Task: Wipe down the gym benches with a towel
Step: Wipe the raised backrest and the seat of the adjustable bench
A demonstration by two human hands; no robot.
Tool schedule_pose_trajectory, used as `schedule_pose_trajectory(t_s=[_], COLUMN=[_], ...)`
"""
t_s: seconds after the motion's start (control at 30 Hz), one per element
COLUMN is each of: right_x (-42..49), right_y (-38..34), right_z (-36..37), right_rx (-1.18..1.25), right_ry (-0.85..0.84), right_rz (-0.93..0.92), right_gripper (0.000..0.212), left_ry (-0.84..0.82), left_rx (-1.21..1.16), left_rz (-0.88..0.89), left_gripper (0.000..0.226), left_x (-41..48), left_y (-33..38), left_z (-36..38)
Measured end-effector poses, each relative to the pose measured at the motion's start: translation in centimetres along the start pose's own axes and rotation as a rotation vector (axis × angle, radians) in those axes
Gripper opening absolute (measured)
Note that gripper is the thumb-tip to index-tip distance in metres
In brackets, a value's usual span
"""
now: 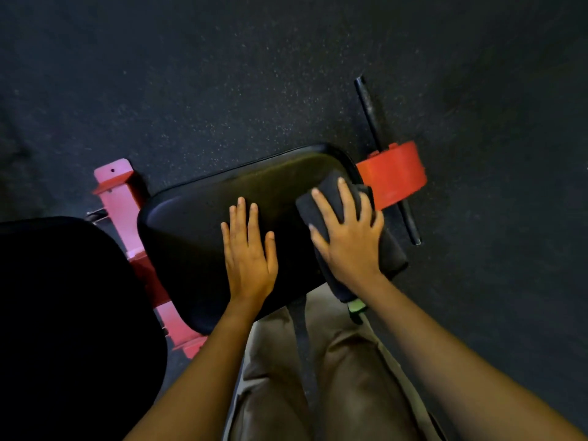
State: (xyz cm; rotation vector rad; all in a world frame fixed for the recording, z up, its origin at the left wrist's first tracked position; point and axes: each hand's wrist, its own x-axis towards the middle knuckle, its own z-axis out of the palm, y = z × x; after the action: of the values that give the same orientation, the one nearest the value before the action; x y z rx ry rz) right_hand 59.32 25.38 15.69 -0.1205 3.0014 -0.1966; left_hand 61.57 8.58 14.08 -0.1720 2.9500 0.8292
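Dim overall, corners fading to near black, wide-angle bending edges, slightly soft focus.

The black padded bench seat (197,224) stands on a red metal frame (117,192), which rests on the dark speckled rubber floor (222,74). A dark folded towel (331,192) lies on the seat's right end and droops over its near edge. The right hand (350,240) is pressed flat on the towel with fingers spread. Just beside it, the left hand (249,253) lies flat on the bare pad, fingers together. A second black pad (63,297) sits to the left. Past the seat's right end, a red disc (394,175) sits on a black bar (370,109) low over the floor.
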Motion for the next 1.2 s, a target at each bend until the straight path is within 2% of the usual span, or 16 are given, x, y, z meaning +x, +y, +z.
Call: schedule_pose_trajectory(t_s=[0.1, 0.17, 0.23, 0.33, 0.37, 0.4, 0.57, 0.67, 0.7, 0.77, 0.87, 0.93, 1.0, 1.1, 1.13, 1.2], right_x=[5.9, 7.8, 7.1, 3.0, 1.6, 0.8, 3.9, 6.2, 6.3, 5.0, 3.7, 4.8, 6.5, 7.6, 7.4, 5.9], right_y=[-2.2, -3.2, -3.1, -0.6, 0.5, 1.3, -0.9, -5.2, -6.0, -5.6, -1.1, 2.1, 2.9, -1.4, -3.2, -5.2], right_z=[-0.8, -1.3, -1.3, -0.8, -0.7, -0.8, -1.8, -1.5, -1.4, -0.8, -0.9, -1.3, -1.8, -2.0, -1.8, -1.1], right_rx=[0.003, 0.007, 0.037, 0.076, 0.038, -0.008, -0.011, 0.001, -0.002, -0.013, -0.051, -0.112, -0.11, -0.058, -0.051, -0.036], right_ry=[-0.028, -0.067, -0.074, -0.102, -0.108, -0.104, -0.135, -0.138, -0.137, -0.152, -0.201, -0.182, -0.158, -0.171, -0.188, -0.183], right_rz=[0.063, 0.02, -0.167, -0.609, -0.671, -0.659, -0.266, -0.254, -0.349, -0.665, -1.126, -1.244, -1.096, -0.667, -0.613, -0.737], right_gripper=[0.058, 0.063, 0.071, 0.078, 0.077, 0.075, 0.071, 0.075, 0.075, 0.078, 0.083, 0.078, 0.069, 0.069, 0.071, 0.08], left_ry=[0.001, 0.033, 0.086, 0.146, 0.154, 0.163, 0.209, 0.24, 0.251, 0.268, 0.264, 0.248, 0.236, 0.237, 0.239, 0.245], left_rx=[-0.005, -0.021, -0.042, -0.058, -0.057, -0.055, -0.009, -0.009, -0.002, 0.005, 0.011, 0.015, 0.023, 0.043, 0.048, 0.045], left_rz=[-0.041, -0.076, -0.126, -0.211, -0.236, -0.264, -0.361, -0.433, -0.455, -0.504, -0.556, -0.568, -0.57, -0.572, -0.576, -0.587], left_gripper=[0.052, 0.051, 0.05, 0.05, 0.05, 0.051, 0.051, 0.052, 0.052, 0.053, 0.054, 0.055, 0.055, 0.055, 0.055, 0.054], left_x=[-0.2, -0.6, -1.0, -2.1, -2.5, -3.0, -4.9, -5.6, -5.8, -6.6, -7.9, -8.6, -8.8, -8.7, -8.6, -8.5], left_y=[0.0, 0.1, 0.2, 0.3, 0.3, 0.2, -0.3, -0.3, -0.3, -0.3, -0.5, -0.6, -0.7, -0.8, -0.8, -0.8], left_z=[0.1, 0.1, 0.0, -0.3, -0.4, -0.5, -0.3, 0.1, 0.2, 0.4, 0.7, 0.9, 1.2, 1.5, 1.7, 1.8])
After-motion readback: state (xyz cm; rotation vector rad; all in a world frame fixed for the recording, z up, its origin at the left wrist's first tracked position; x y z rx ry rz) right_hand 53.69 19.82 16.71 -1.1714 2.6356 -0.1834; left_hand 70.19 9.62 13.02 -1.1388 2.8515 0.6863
